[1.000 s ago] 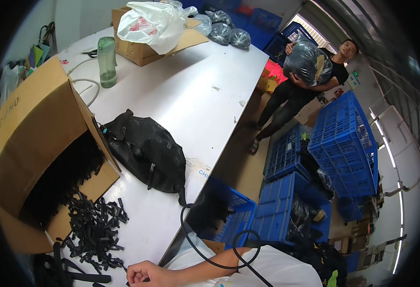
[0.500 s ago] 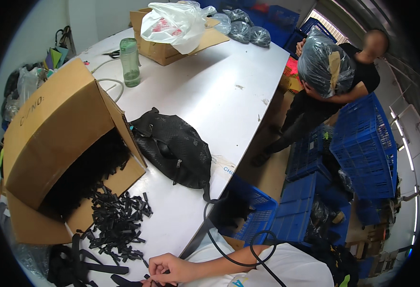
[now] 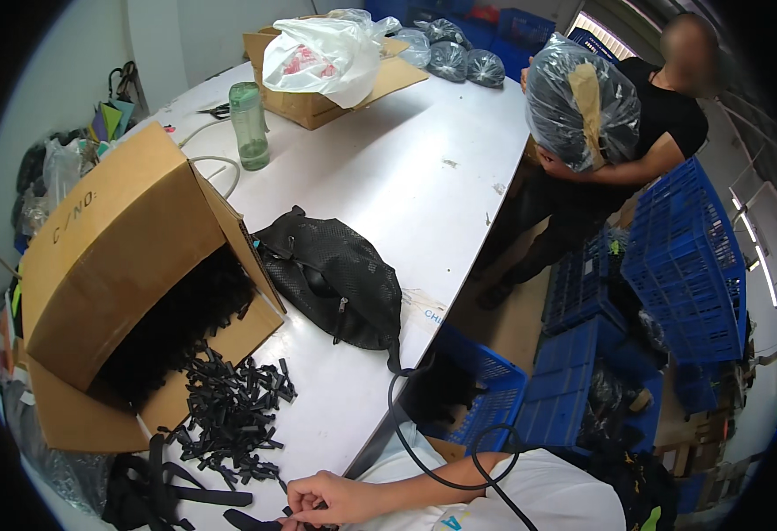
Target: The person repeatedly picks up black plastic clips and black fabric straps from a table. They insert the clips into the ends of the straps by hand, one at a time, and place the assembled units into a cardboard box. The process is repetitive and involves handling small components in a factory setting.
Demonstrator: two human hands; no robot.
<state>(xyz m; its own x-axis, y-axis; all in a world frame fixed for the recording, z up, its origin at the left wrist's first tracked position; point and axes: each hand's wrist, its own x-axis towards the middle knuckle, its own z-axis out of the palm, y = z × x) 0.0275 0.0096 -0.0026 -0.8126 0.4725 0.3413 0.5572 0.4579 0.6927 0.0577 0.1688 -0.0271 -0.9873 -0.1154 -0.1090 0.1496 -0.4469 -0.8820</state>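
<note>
My right hand (image 3: 333, 498) is at the bottom edge, its fingers pinched together on the black strap (image 3: 251, 521) or a small dark part at its end; the fingers hide which. Only a fingertip's worth of my left hand (image 3: 290, 524) shows beside it, cut off by the lower edge. Just beyond lies a heap of small black plastic pieces (image 3: 229, 407), spilling from a tipped cardboard box (image 3: 110, 239) full of more black items. More black straps (image 3: 154, 487) lie to the left of my hands. A black waist bag (image 3: 335, 274) rests farther up the table.
A green bottle (image 3: 248, 128), an open carton (image 3: 304, 111) with a white plastic bag (image 3: 322, 62) and several dark bagged bundles (image 3: 447, 60) stand on the white table (image 3: 379, 173). Blue crates (image 3: 685, 265) stand at right. A co-worker (image 3: 671, 124) carries a large plastic-wrapped bundle (image 3: 552, 102).
The co-worker has come a little nearer the table with the bundle. The view has shifted slightly; my right hand keeps its pinch near the strap.
</note>
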